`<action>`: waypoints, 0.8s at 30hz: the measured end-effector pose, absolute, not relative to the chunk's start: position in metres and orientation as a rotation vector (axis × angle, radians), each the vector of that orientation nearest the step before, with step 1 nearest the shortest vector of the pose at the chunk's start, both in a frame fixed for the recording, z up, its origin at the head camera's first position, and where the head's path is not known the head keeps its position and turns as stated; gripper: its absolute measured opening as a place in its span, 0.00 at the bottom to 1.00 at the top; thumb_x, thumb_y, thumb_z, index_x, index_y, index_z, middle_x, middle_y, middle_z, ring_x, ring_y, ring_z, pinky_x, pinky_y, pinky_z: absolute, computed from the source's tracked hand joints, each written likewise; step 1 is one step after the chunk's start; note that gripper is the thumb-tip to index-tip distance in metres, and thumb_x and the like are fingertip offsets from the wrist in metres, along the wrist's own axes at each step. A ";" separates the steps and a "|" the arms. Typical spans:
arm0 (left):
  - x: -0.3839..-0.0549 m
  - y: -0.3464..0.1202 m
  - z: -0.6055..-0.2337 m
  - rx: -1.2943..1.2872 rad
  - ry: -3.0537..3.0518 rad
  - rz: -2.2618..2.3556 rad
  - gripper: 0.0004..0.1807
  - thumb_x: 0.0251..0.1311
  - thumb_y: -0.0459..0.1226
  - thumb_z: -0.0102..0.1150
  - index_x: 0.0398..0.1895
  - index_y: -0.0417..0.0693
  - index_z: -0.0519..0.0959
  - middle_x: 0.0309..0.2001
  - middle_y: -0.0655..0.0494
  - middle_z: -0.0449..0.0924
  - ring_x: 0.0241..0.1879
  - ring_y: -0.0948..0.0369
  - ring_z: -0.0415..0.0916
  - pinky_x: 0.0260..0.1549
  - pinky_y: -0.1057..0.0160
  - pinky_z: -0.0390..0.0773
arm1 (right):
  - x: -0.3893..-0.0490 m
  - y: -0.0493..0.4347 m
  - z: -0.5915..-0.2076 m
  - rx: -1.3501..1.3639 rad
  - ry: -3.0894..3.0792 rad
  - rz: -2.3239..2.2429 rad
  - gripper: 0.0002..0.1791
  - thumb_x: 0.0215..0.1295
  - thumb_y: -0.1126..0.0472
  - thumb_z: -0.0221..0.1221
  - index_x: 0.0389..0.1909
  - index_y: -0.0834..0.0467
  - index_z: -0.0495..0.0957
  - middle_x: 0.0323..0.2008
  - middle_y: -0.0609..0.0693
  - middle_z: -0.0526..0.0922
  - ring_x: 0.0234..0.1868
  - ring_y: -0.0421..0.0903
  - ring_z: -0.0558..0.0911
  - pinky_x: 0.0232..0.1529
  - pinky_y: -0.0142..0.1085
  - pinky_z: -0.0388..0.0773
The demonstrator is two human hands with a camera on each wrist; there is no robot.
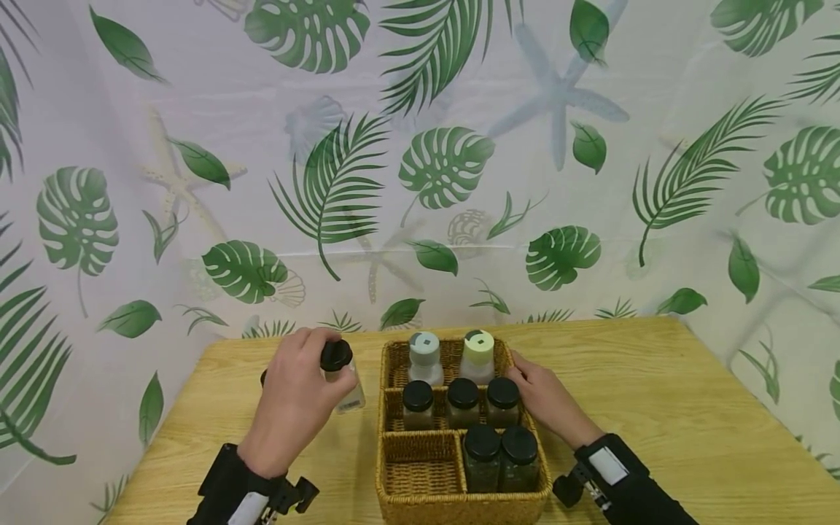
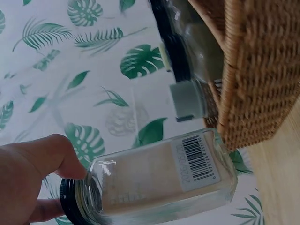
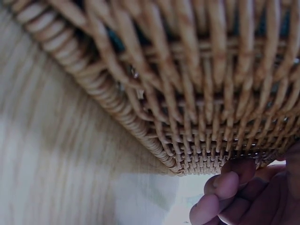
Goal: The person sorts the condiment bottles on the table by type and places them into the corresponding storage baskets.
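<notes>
My left hand (image 1: 298, 397) holds a square glass jar (image 2: 154, 180) by its black lid (image 1: 336, 355), left of the wicker basket (image 1: 420, 500). A white barcode label (image 2: 196, 161) shows on the jar's side, near its base. The jar tilts in the head view, its base toward the basket. At the basket's right wall, near the far corner, my right hand (image 1: 547, 397) grips the rim. Curled fingers (image 3: 225, 185) show close against the woven wall in the right wrist view.
Inside the basket, two shaker jars with a grey lid (image 1: 424, 343) and a yellow lid (image 1: 479, 343) stand at the back. Several black-lidded jars (image 1: 463, 394) fill the middle row and front right compartment. The basket stands on a wooden table (image 1: 656, 408) before a leaf-patterned cloth (image 1: 433, 168).
</notes>
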State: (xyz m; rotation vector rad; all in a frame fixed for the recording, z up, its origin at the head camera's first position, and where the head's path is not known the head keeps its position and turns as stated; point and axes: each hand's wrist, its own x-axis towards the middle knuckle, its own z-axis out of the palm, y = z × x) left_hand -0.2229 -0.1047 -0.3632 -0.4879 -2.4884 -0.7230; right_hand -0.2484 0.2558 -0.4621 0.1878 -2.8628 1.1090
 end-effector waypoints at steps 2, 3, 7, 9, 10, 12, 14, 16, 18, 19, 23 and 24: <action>-0.218 -0.100 -0.359 -0.509 -2.480 -0.730 0.19 0.55 0.34 0.66 0.52 0.44 0.80 0.43 0.48 0.78 0.43 0.52 0.76 0.42 0.54 0.80 | -0.249 0.257 -0.463 0.190 -2.857 1.113 0.29 0.83 0.54 0.40 0.77 0.64 0.57 0.71 0.66 0.67 0.70 0.64 0.70 0.65 0.59 0.69; -0.215 -0.097 -0.357 -0.520 -2.475 -0.731 0.19 0.54 0.33 0.66 0.51 0.44 0.80 0.43 0.49 0.79 0.43 0.52 0.76 0.42 0.54 0.80 | -0.249 0.257 -0.463 0.189 -2.857 1.113 0.29 0.83 0.53 0.40 0.77 0.63 0.57 0.71 0.66 0.67 0.70 0.64 0.70 0.65 0.59 0.69; -0.206 -0.089 -0.353 -0.560 -2.457 -0.725 0.19 0.53 0.33 0.66 0.50 0.46 0.80 0.44 0.50 0.79 0.43 0.53 0.76 0.43 0.55 0.78 | -0.249 0.257 -0.463 0.178 -2.865 1.117 0.30 0.83 0.53 0.40 0.77 0.65 0.56 0.72 0.67 0.65 0.71 0.64 0.69 0.66 0.58 0.69; -0.201 -0.085 -0.352 -0.575 -2.453 -0.716 0.19 0.54 0.34 0.65 0.51 0.47 0.80 0.45 0.52 0.79 0.44 0.54 0.76 0.45 0.56 0.77 | -0.248 0.257 -0.463 0.174 -2.872 1.123 0.30 0.83 0.53 0.40 0.77 0.66 0.56 0.72 0.67 0.64 0.65 0.66 0.74 0.62 0.55 0.73; -0.199 -0.084 -0.352 -0.582 -2.449 -0.710 0.19 0.55 0.34 0.65 0.52 0.48 0.80 0.46 0.53 0.79 0.45 0.55 0.75 0.46 0.56 0.77 | -0.248 0.257 -0.463 0.172 -2.875 1.129 0.30 0.83 0.53 0.40 0.77 0.66 0.56 0.72 0.68 0.64 0.57 0.66 0.80 0.57 0.52 0.76; -0.195 -0.081 -0.351 -0.593 -2.443 -0.689 0.18 0.56 0.35 0.64 0.52 0.49 0.79 0.47 0.55 0.79 0.46 0.57 0.75 0.48 0.59 0.77 | -0.248 0.256 -0.462 0.171 -2.884 1.140 0.31 0.83 0.52 0.39 0.77 0.66 0.55 0.72 0.68 0.63 0.35 0.59 0.82 0.45 0.46 0.76; -0.191 -0.077 -0.351 -0.610 -2.440 -0.668 0.17 0.57 0.36 0.64 0.52 0.50 0.79 0.48 0.56 0.78 0.48 0.58 0.75 0.48 0.61 0.77 | -0.248 0.256 -0.462 0.168 -2.887 1.169 0.31 0.83 0.51 0.39 0.77 0.66 0.54 0.73 0.69 0.63 0.19 0.49 0.68 0.35 0.41 0.72; -0.187 -0.073 -0.350 -0.630 -2.447 -0.671 0.16 0.58 0.36 0.63 0.51 0.51 0.78 0.47 0.57 0.78 0.47 0.60 0.75 0.49 0.63 0.77 | -0.248 0.256 -0.462 0.160 -2.886 1.192 0.32 0.83 0.51 0.39 0.78 0.66 0.54 0.71 0.70 0.66 0.15 0.44 0.58 0.28 0.38 0.67; -0.183 -0.069 -0.351 -0.647 -2.465 -0.685 0.16 0.59 0.37 0.63 0.51 0.52 0.78 0.47 0.59 0.77 0.47 0.62 0.74 0.49 0.64 0.77 | -0.248 0.256 -0.462 0.151 -2.885 1.199 0.32 0.83 0.50 0.38 0.78 0.65 0.54 0.64 0.71 0.73 0.14 0.42 0.55 0.25 0.37 0.64; -0.181 -0.067 -0.351 -0.655 -2.475 -0.697 0.16 0.58 0.37 0.63 0.51 0.53 0.78 0.47 0.60 0.77 0.47 0.62 0.74 0.50 0.64 0.77 | -0.248 0.255 -0.462 0.140 -2.885 1.204 0.32 0.83 0.50 0.39 0.78 0.64 0.54 0.58 0.70 0.78 0.14 0.42 0.54 0.24 0.37 0.63; -0.176 -0.057 -0.353 -0.684 -2.510 -0.737 0.17 0.56 0.37 0.65 0.50 0.54 0.79 0.44 0.61 0.76 0.44 0.64 0.72 0.47 0.64 0.77 | -0.248 0.255 -0.462 0.139 -2.887 1.190 0.31 0.83 0.51 0.39 0.78 0.65 0.55 0.48 0.69 0.81 0.14 0.42 0.54 0.24 0.37 0.63; -0.174 -0.055 -0.354 -0.694 -2.522 -0.739 0.17 0.56 0.37 0.65 0.50 0.54 0.79 0.45 0.62 0.76 0.44 0.64 0.72 0.46 0.64 0.77 | -0.248 0.255 -0.462 0.138 -2.889 1.188 0.31 0.83 0.51 0.39 0.78 0.65 0.55 0.44 0.67 0.81 0.14 0.42 0.54 0.24 0.37 0.63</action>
